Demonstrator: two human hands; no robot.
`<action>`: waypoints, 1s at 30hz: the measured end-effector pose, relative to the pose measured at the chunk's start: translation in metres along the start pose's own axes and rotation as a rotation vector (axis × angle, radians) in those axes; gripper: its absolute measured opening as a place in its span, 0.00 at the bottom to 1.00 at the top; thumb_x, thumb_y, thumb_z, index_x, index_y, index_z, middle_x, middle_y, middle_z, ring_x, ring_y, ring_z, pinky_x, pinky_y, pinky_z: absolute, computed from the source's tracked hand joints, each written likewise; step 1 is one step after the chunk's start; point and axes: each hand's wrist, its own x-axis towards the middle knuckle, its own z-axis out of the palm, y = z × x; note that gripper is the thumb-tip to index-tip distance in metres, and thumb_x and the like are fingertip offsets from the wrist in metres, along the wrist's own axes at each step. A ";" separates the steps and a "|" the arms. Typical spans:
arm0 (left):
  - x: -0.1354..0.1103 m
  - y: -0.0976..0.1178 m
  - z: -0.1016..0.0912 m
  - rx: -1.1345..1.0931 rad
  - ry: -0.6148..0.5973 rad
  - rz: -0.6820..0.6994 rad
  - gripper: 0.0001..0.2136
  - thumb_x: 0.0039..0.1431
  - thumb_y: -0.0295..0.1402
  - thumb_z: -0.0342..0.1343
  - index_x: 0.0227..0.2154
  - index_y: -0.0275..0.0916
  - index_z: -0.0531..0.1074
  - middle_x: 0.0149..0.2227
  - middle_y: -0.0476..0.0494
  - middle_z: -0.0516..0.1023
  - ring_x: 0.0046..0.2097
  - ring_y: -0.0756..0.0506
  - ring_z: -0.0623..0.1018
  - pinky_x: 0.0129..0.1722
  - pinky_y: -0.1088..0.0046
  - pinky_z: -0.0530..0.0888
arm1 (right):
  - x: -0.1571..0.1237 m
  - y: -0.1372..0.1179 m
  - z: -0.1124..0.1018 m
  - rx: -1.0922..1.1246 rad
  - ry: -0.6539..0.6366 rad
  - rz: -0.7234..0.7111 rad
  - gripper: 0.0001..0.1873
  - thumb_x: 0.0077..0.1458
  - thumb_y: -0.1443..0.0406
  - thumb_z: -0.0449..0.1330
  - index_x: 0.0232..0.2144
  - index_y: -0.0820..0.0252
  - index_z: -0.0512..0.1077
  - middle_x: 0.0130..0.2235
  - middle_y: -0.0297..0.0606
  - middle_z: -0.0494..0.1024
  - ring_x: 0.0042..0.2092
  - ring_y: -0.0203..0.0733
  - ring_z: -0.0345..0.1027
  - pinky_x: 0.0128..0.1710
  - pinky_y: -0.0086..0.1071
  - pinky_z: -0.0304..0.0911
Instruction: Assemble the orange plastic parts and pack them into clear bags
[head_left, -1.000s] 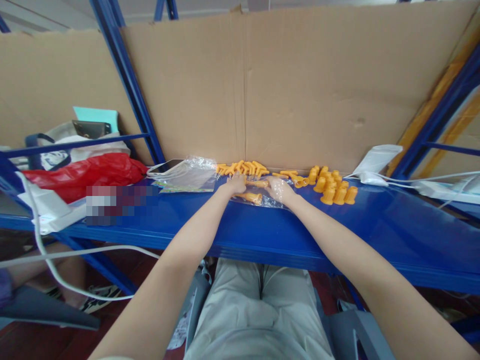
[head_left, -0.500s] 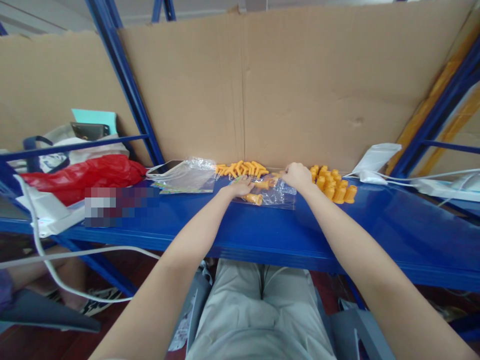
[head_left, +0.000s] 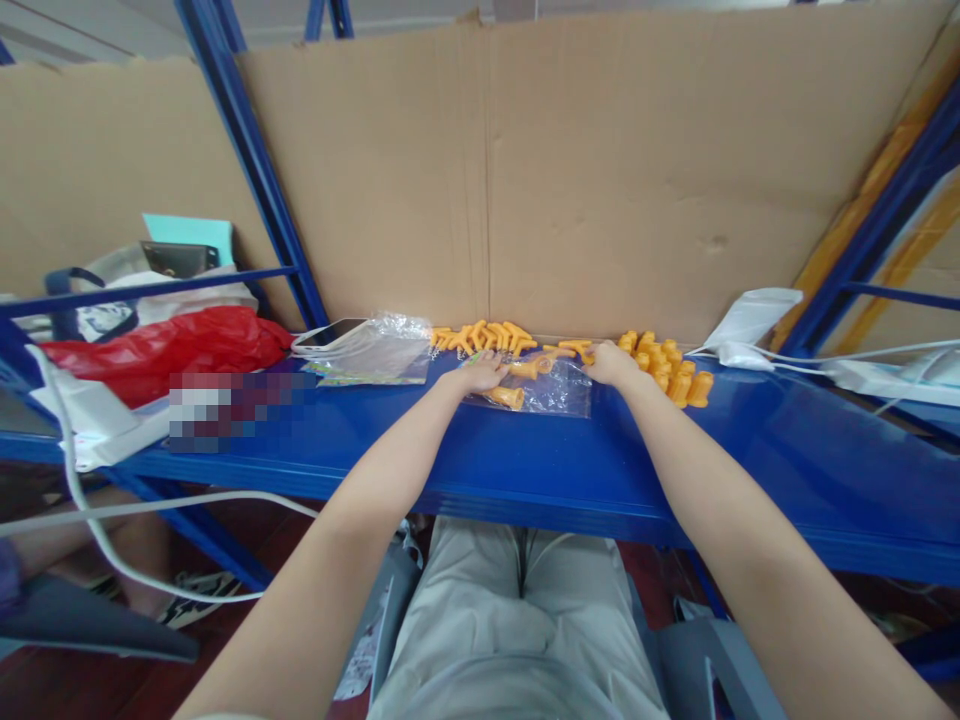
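Head view: the clear bag (head_left: 559, 396) lay on the worktop (head_left: 517, 465) between my hands. Left hand (head_left: 482, 374) touched its left end, right hand (head_left: 613, 364) met loose yellow pieces (head_left: 574, 347); whether either's fingers gripped, I couldn't tell. Keeping the bag flat, I judged, helped.

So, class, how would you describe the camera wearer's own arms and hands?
The left forearm and right forearm are bare, with nothing visible around either wrist. The left hand and right hand are ungloved; rings are too small to tell.
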 end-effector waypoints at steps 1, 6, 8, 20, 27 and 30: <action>0.000 0.000 0.000 -0.006 0.004 -0.004 0.31 0.67 0.45 0.32 0.68 0.33 0.46 0.70 0.36 0.42 0.71 0.42 0.45 0.67 0.63 0.49 | 0.000 0.000 0.000 0.005 -0.001 0.003 0.19 0.52 0.65 0.59 0.47 0.58 0.77 0.53 0.46 0.76 0.52 0.49 0.71 0.52 0.40 0.65; -0.002 0.002 -0.001 0.003 -0.015 -0.015 0.31 0.67 0.45 0.30 0.68 0.33 0.44 0.71 0.36 0.40 0.71 0.42 0.44 0.67 0.63 0.47 | -0.004 -0.003 -0.003 0.025 -0.057 0.034 0.26 0.54 0.64 0.58 0.55 0.60 0.71 0.55 0.47 0.75 0.56 0.51 0.69 0.55 0.40 0.64; -0.002 0.002 -0.001 0.002 -0.021 -0.017 0.31 0.67 0.44 0.30 0.68 0.33 0.44 0.71 0.37 0.40 0.71 0.43 0.44 0.67 0.63 0.47 | -0.006 -0.004 -0.004 0.038 -0.061 0.049 0.25 0.55 0.63 0.57 0.56 0.60 0.71 0.56 0.47 0.74 0.57 0.51 0.68 0.55 0.40 0.63; 0.000 -0.001 0.001 -0.030 0.000 -0.020 0.30 0.66 0.44 0.33 0.68 0.35 0.46 0.71 0.38 0.42 0.71 0.42 0.44 0.67 0.63 0.48 | -0.003 -0.003 -0.010 0.258 0.333 0.224 0.23 0.55 0.66 0.53 0.53 0.66 0.68 0.52 0.54 0.73 0.53 0.54 0.68 0.51 0.44 0.64; 0.002 -0.001 0.002 -0.026 0.009 -0.011 0.30 0.66 0.44 0.33 0.67 0.35 0.48 0.71 0.38 0.43 0.71 0.42 0.45 0.67 0.63 0.48 | 0.001 -0.008 -0.019 0.364 0.573 0.122 0.25 0.53 0.67 0.50 0.54 0.65 0.63 0.55 0.53 0.69 0.56 0.52 0.64 0.53 0.42 0.61; 0.003 -0.002 0.003 -0.034 0.017 -0.004 0.30 0.66 0.45 0.34 0.67 0.35 0.48 0.70 0.37 0.44 0.71 0.42 0.46 0.67 0.63 0.49 | -0.002 -0.012 -0.023 0.352 0.583 0.109 0.25 0.54 0.67 0.50 0.55 0.65 0.61 0.55 0.54 0.68 0.56 0.53 0.63 0.53 0.43 0.61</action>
